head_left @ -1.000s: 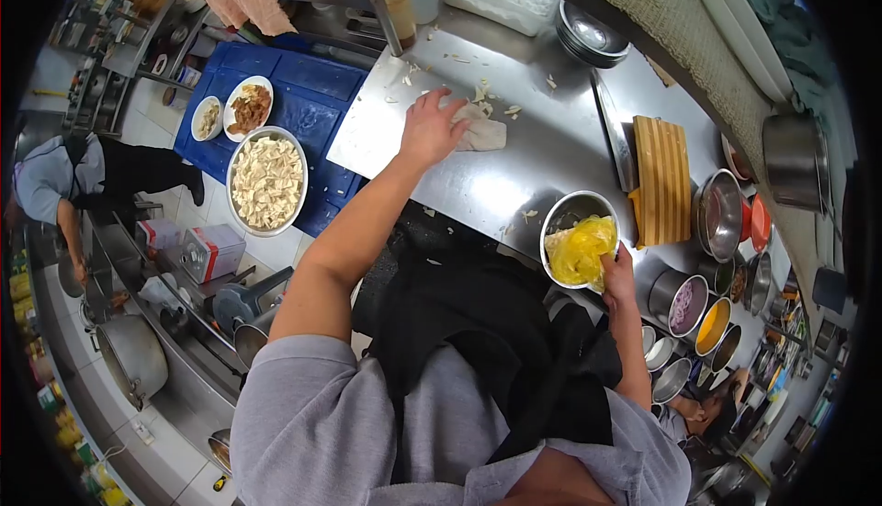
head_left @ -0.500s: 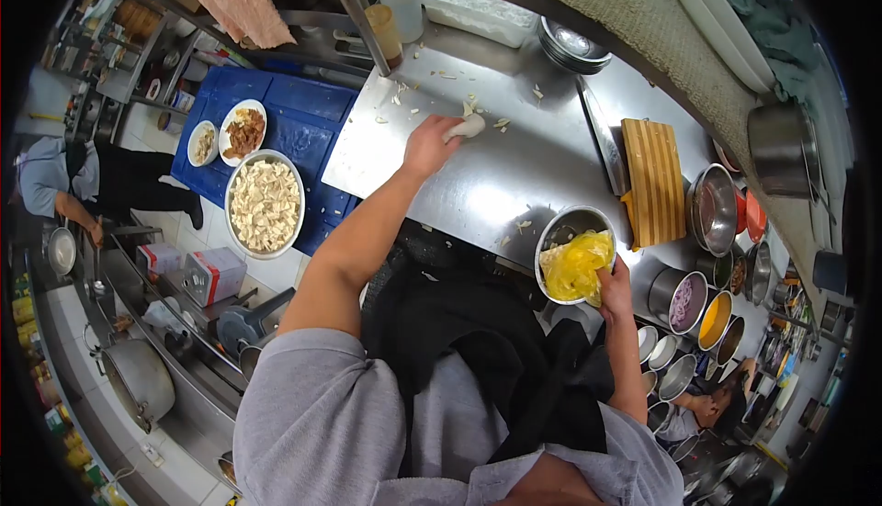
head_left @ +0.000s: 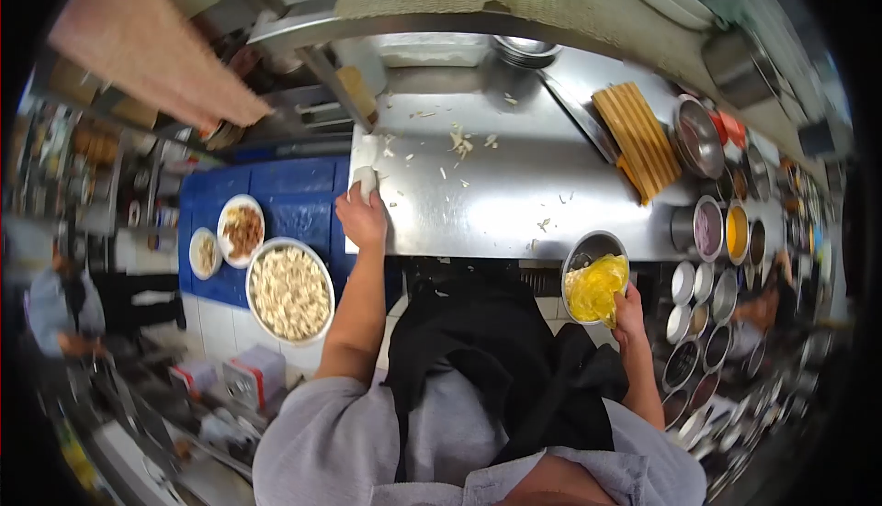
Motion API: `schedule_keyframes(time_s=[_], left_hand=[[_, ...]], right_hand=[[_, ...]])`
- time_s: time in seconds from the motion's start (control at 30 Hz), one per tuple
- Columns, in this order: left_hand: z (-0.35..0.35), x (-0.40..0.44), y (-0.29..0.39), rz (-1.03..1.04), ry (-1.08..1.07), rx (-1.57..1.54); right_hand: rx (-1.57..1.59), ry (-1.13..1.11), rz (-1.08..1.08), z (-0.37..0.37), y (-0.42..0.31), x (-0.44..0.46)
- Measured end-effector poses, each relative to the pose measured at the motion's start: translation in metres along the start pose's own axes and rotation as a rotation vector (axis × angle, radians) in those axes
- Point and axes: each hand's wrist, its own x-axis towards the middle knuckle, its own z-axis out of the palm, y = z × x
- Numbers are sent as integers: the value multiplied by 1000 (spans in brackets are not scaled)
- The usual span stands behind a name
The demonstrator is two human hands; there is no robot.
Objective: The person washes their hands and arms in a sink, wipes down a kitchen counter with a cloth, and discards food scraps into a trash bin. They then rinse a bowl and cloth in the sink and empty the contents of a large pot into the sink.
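Note:
At the left end of the steel table, my left hand is closed around a small white wad, apparently a folded cloth. Pale thin scraps lie scattered over the tabletop to its right. My right hand grips a metal bowl at the table's front edge, its fingers at the rim. Inside the bowl is a crumpled yellow plastic bag, with some pale bits beside it.
A large bowl of pale cut pieces and two smaller filled dishes stand on a blue surface at left. A cleaver lies beside a striped cutting board. Ingredient pots line the right. Another person stands far left.
My left hand has swept the white wad leftward to the table's left end. My right hand still holds the bowl. The whole view has turned somewhat.

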Motion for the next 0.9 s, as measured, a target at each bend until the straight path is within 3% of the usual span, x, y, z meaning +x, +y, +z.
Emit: schedule_keyframes(time_s=[0.13,0.23,0.27,0.4,0.47,0.57,0.9], left_hand=[[13,3,6,-17,-31,84],[-24,6,12,34,-229,89],[-18,6,-5,199,-132,-5],[0,13,-16,491,-167,-6],[23,29,-6,608,-150,46],[37,44,22,514,-144,96],[68,26,66,794,-290,-77]], right_hand=[[94,140,100,21,30,-60],[93,195,179,18,68,-104],[117,242,158,15,79,-116],[104,303,207,8,121,-151],[15,325,324,4,143,-151],[-1,304,297,3,169,-132],[-158,210,178,0,187,-30]])
